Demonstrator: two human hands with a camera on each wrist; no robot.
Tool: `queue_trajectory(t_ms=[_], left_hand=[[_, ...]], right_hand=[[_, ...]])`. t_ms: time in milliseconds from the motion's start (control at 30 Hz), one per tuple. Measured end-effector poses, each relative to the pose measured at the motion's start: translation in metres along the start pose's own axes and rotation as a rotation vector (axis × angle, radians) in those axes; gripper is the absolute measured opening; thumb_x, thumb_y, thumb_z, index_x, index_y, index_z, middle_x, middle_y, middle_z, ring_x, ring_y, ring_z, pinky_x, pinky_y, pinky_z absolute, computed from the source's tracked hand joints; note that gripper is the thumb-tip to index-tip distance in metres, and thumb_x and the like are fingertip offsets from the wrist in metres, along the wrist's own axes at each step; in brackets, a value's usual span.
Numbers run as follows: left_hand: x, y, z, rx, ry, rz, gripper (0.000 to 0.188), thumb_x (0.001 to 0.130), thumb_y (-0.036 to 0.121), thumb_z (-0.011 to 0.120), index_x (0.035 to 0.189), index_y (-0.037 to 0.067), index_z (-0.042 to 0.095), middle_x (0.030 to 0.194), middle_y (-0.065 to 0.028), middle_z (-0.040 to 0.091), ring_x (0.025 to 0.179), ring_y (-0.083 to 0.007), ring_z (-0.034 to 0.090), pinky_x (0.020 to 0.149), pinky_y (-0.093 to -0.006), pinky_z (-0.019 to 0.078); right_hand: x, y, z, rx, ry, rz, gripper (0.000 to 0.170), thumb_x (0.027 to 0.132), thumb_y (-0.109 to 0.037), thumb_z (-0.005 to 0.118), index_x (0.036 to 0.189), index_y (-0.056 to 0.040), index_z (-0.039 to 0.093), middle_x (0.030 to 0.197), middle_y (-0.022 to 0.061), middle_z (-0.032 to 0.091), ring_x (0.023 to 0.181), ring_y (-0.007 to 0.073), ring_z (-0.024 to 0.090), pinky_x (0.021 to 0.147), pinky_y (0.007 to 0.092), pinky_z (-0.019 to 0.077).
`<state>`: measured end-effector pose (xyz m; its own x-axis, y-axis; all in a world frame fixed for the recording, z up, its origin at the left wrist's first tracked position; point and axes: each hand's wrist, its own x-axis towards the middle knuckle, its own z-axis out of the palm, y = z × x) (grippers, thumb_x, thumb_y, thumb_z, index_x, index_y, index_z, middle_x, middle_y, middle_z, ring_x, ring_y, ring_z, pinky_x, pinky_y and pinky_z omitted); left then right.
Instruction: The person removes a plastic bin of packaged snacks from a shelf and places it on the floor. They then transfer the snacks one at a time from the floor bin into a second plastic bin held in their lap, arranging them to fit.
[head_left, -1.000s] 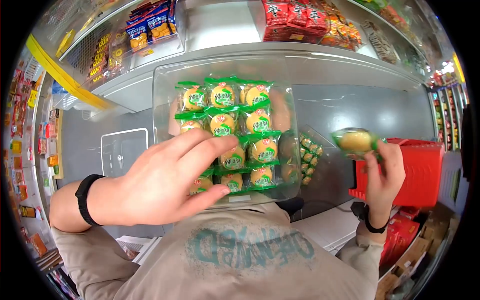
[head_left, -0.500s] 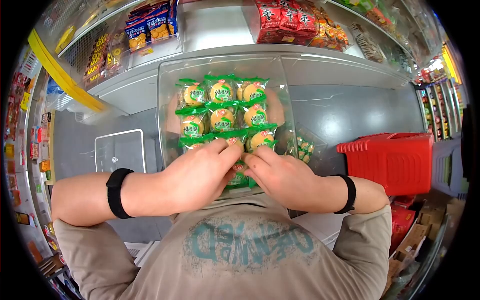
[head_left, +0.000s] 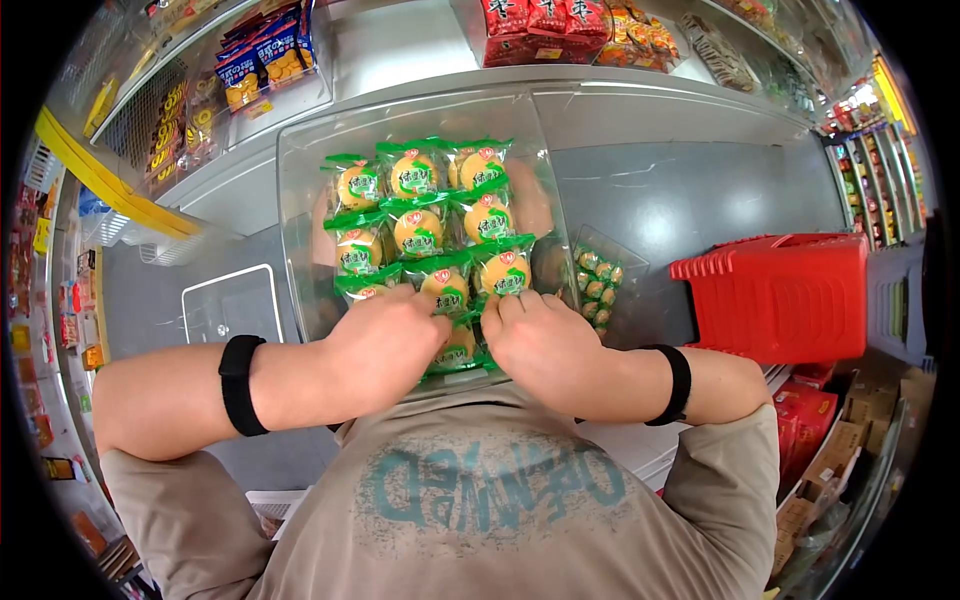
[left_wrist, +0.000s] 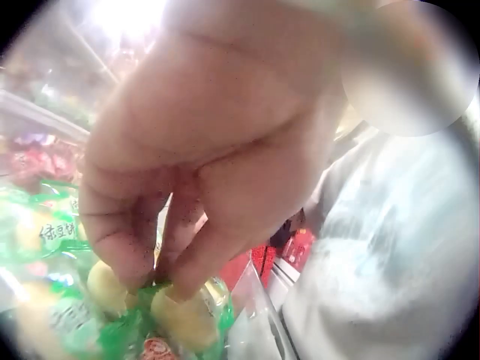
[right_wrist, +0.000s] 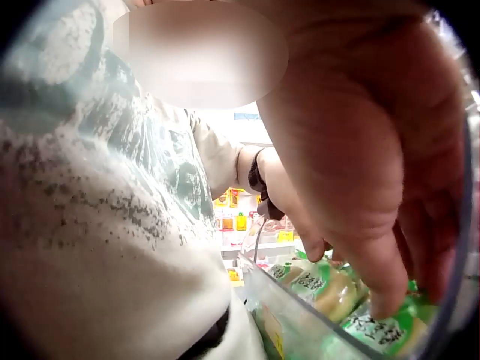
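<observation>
A clear plastic bin (head_left: 290,215) holds rows of round cakes (head_left: 416,232) in clear wrappers with green ends. My left hand (head_left: 385,340) is over the rows nearest my body. In the left wrist view, its thumb and fingertips pinch the green wrapper edge of a wrapped cake (left_wrist: 184,319). Close beside it, my right hand (head_left: 545,340) has curled fingers at the lower edge of another wrapped cake (head_left: 503,272). The right wrist view shows its thumb and fingers pinching a green-edged wrapped cake (right_wrist: 379,330). The fingers partly hide the front row.
Right of the bin, a smaller clear container (head_left: 605,285) holds several small wrapped pieces. A red basket (head_left: 775,300) stands farther right. Behind the bin runs a shelf edge (head_left: 650,105) with red packets (head_left: 545,30) and blue packets (head_left: 262,65) above it.
My right hand brought a wrapped cake in from the right and down into the front rows beside the left hand. The hands then spread slightly apart, and the front cakes lie more evenly.
</observation>
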<state>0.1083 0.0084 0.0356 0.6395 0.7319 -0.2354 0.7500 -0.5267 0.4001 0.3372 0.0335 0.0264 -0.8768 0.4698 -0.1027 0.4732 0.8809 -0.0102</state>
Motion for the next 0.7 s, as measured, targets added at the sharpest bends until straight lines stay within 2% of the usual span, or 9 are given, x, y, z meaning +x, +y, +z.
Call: queue_trajectory(t_ms=[67, 167, 300, 400, 500, 533, 567, 633, 700], left_hand=[[0.002, 0.004, 0.007, -0.017, -0.049, 0.005, 0.013, 0.071, 0.002, 0.067, 0.085, 0.004, 0.064, 0.089, -0.0129, 0.06, 0.088, -0.0311, 0.062, 0.078, -0.0421, 0.0532], [0.004, 0.005, -0.003, 0.084, -0.095, 0.093, 0.021, 0.072, 0.006, 0.07, 0.093, 0.004, 0.067, 0.09, -0.0131, 0.059, 0.089, -0.0304, 0.062, 0.079, -0.0428, 0.0531], [-0.001, 0.015, -0.024, -0.052, -0.119, 0.029, 0.035, 0.077, 0.014, 0.075, 0.109, 0.002, 0.068, 0.099, -0.0147, 0.062, 0.095, -0.0329, 0.063, 0.082, -0.0435, 0.0535], [-0.001, 0.023, -0.05, -0.139, -0.142, -0.018, 0.042, 0.08, 0.019, 0.077, 0.116, 0.001, 0.066, 0.105, -0.0156, 0.064, 0.098, -0.0357, 0.063, 0.083, -0.0439, 0.0538], [0.006, 0.034, -0.084, -0.21, -0.166, -0.069, 0.043, 0.081, 0.02, 0.077, 0.116, -0.001, 0.065, 0.103, -0.0161, 0.066, 0.094, -0.0367, 0.064, 0.082, -0.0433, 0.0537], [0.008, 0.033, -0.092, -0.22, -0.119, -0.047, 0.043, 0.081, 0.02, 0.077, 0.116, -0.002, 0.065, 0.1, -0.016, 0.066, 0.092, -0.0355, 0.064, 0.08, -0.0424, 0.0536], [0.01, 0.034, -0.101, -0.229, -0.077, -0.022, 0.043, 0.081, 0.019, 0.078, 0.116, -0.002, 0.064, 0.097, -0.0159, 0.066, 0.09, -0.0343, 0.065, 0.078, -0.0415, 0.0535], [0.018, 0.038, -0.122, -0.304, -0.011, -0.079, 0.038, 0.081, 0.021, 0.078, 0.108, -0.002, 0.066, 0.093, -0.016, 0.067, 0.082, -0.0305, 0.064, 0.071, -0.0377, 0.0526], [0.023, 0.041, -0.135, -0.364, 0.077, -0.12, 0.035, 0.081, 0.024, 0.078, 0.102, -0.002, 0.067, 0.088, -0.014, 0.067, 0.076, -0.0254, 0.063, 0.066, -0.0336, 0.0506]], right_hand=[[0.002, 0.002, 0.001, 0.06, 0.028, -0.025, 0.023, 0.073, -0.011, 0.066, 0.091, 0.0014, 0.066, 0.078, 0.0086, 0.063, 0.077, 0.0189, 0.066, 0.062, 0.0291, 0.0522], [0.001, 0.002, 0.0, 0.04, -0.12, -0.023, 0.037, 0.075, -0.011, 0.063, 0.108, 0.0057, 0.063, 0.088, 0.0088, 0.062, 0.079, 0.02, 0.065, 0.07, 0.0298, 0.053], [-0.033, 0.021, -0.038, 0.157, 0.298, -0.075, 0.036, 0.08, -0.013, 0.067, 0.112, 0.0038, 0.065, 0.084, 0.0079, 0.064, 0.068, 0.0189, 0.062, 0.065, 0.0295, 0.0518], [-0.072, 0.068, -0.05, 0.286, 0.813, 0.102, 0.019, 0.083, -0.007, 0.071, 0.099, 0.002, 0.067, 0.077, 0.0052, 0.066, 0.062, 0.0127, 0.063, 0.059, 0.0278, 0.0512], [-0.119, 0.146, 0.016, 0.588, 1.071, 0.812, 0.008, 0.091, -0.005, 0.07, 0.095, 0.0007, 0.067, 0.076, 0.0055, 0.067, 0.062, 0.007, 0.057, 0.056, 0.0237, 0.0475], [-0.128, 0.169, 0.043, 0.717, 1.064, 1.026, 0.012, 0.093, -0.01, 0.07, 0.096, 0.0007, 0.066, 0.076, 0.0046, 0.066, 0.063, 0.0043, 0.053, 0.057, 0.0218, 0.0462], [-0.153, 0.201, 0.092, 0.708, 0.878, 1.173, 0.022, 0.094, -0.021, 0.07, 0.099, 0.0006, 0.066, 0.076, 0.0084, 0.067, 0.063, 0.0111, 0.06, 0.06, 0.0266, 0.0497], [-0.183, 0.225, 0.176, 0.479, 0.418, 1.358, 0.041, 0.088, -0.037, 0.072, 0.107, -0.0003, 0.066, 0.081, 0.0183, 0.071, 0.08, 0.0369, 0.07, 0.073, 0.0447, 0.055], [-0.205, 0.228, 0.273, 0.449, 0.087, 1.344, 0.048, 0.084, -0.038, 0.075, 0.112, -0.0004, 0.067, 0.1, 0.0243, 0.071, 0.098, 0.0393, 0.069, 0.085, 0.0464, 0.0543]])
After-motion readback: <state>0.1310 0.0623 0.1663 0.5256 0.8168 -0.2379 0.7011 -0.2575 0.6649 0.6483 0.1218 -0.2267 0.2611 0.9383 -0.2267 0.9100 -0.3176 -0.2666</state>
